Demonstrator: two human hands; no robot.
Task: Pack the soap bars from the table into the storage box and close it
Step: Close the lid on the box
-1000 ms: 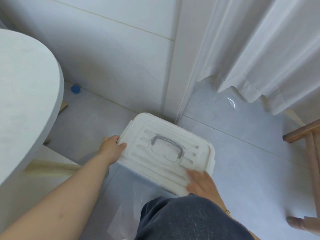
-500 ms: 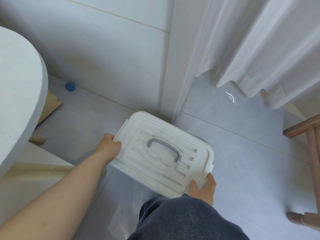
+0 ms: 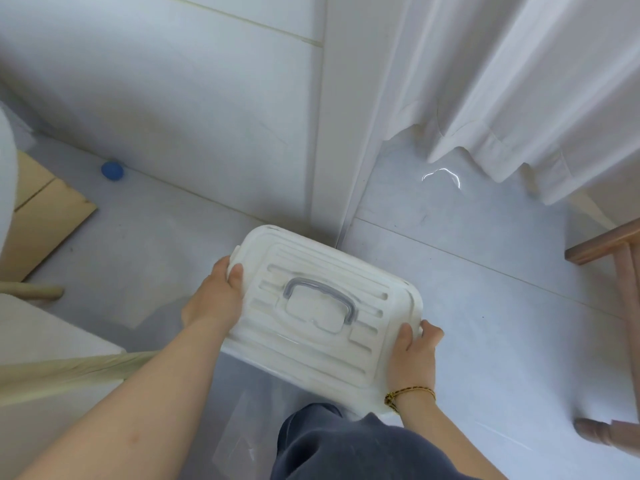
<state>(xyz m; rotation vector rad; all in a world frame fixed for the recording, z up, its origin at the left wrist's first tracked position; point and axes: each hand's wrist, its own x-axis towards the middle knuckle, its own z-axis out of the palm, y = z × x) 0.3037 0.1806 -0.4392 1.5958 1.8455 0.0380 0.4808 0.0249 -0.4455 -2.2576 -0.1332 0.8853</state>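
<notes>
Scanning from the left, I see the rounded edge of the worktop (image 3: 5, 174), a tan board (image 3: 41, 220) on the floor (image 3: 485, 323) and a small blue ball (image 3: 112, 170) by the wall. Next is my left grip (image 3: 214, 303), a bare hand clamped on the short left end of the storage box (image 3: 311, 344), thumb on top, fingers hidden under the rim. The box sits low beside the wall corner (image 3: 329, 150), just beyond my knee (image 3: 346, 445); I cannot tell whether it rests on the floor. Its lid is on, a grey handle (image 3: 320, 296) lies flat at the centre, and no soap bars show. My right grip (image 3: 414, 355) clamps the opposite end the same way. I judge the box stiff, smooth and a little slippery; its weight is unknown because the contents are hidden. Taking it by both ends under the rim looks safer than trusting the lid, and the handle is the 1-handed option. Room is tight at the corner and open over the floor to the right, until the curtain (image 3: 519, 81) and the wooden chair (image 3: 620, 247).
</notes>
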